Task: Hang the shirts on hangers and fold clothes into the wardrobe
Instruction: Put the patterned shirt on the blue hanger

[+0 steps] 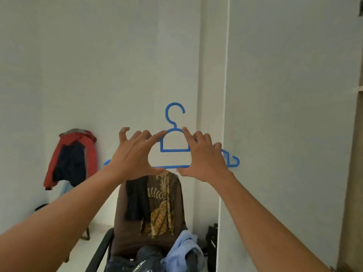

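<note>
Holds a blue hanger (174,150) up between the left hand (135,156) and the right hand (206,156). Pinches it on each side, thumbs under the bottom bar, bent fingers on top. Pokes its hook up above the fingers.

Hanger (175,150) between left hand (133,156), right hand (206,158)
</note>
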Demonstrator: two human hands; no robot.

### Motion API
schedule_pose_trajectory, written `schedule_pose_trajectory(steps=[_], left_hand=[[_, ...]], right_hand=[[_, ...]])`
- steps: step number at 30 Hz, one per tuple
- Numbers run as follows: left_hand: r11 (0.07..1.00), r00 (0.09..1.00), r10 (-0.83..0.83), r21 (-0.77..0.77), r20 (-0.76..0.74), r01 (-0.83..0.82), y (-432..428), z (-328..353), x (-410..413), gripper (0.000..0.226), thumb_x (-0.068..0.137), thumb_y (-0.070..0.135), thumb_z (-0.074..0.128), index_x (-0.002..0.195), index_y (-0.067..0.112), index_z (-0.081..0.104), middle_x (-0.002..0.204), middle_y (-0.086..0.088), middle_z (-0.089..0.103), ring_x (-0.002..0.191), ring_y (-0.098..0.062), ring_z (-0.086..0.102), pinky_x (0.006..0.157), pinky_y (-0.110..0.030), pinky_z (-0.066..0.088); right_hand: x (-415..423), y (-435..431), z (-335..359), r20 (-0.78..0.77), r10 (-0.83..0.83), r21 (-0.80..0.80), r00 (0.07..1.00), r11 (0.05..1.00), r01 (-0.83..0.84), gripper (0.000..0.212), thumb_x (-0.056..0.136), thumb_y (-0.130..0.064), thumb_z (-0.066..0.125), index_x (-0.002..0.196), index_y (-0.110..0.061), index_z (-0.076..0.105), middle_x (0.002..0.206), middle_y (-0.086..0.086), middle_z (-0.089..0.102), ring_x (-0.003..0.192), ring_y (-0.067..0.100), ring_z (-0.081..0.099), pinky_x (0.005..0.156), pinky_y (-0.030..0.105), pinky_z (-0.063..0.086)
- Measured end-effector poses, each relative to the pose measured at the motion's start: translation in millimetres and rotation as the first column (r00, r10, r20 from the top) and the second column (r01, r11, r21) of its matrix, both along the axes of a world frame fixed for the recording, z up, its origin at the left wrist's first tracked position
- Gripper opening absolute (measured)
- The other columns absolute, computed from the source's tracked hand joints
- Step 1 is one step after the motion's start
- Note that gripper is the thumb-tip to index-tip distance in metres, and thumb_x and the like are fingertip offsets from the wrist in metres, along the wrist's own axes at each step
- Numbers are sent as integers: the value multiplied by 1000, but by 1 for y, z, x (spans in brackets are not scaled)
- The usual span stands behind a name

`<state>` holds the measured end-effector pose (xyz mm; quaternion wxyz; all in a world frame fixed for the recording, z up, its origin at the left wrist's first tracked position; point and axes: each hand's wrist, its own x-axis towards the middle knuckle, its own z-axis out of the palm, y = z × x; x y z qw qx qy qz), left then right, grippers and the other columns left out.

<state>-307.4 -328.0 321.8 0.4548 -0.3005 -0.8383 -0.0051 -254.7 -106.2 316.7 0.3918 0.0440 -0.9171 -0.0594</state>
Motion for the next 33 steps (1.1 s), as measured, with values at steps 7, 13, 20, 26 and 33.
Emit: schedule_pose_trajectory(steps=[7,13,20,26,33], left_hand=[[991,985,131,17,109,-134,-78,-60,-67,109,60,83,65,151,38,24,109,5,57,103,-18,57,107,-56,23],[987,967,159,-20,199,-158,-80,-127,-161,108,58,81,64,150,38,25,103,7,56,96,-17,59,103,-54,27],[983,898,186,-71,400,-172,-41,-212,-269,107,62,84,54,151,41,14,111,8,52,104,-15,56,109,-56,22],[976,820,215,-95,531,-194,-12,-261,-324,105,67,79,62,153,41,15,116,7,48,110,-15,51,110,-52,16],[990,817,133,-42,562,-132,18,-264,-390,101,73,72,65,153,40,13,117,6,46,112,-16,48,111,-52,18]], right_hand=[[-91,-79,-53,91,93,24,991,995,-96,121,71,-64,74,155,-27,-4,143,8,36,128,30,40,99,59,42],[-191,-78,-125,207,157,-80,965,986,-144,119,74,-61,73,155,-30,-9,145,8,32,133,30,36,106,61,37],[-300,-45,-213,374,195,-223,907,968,-116,119,75,-57,75,156,-33,-9,148,2,30,137,27,32,114,66,24],[-358,-22,-263,470,204,-285,859,956,-71,120,72,-54,77,157,-35,-5,144,0,34,133,25,36,113,66,25],[-419,3,-268,465,173,-326,868,945,-14,120,71,-55,79,157,-37,-3,143,2,34,133,26,35,113,63,24]])
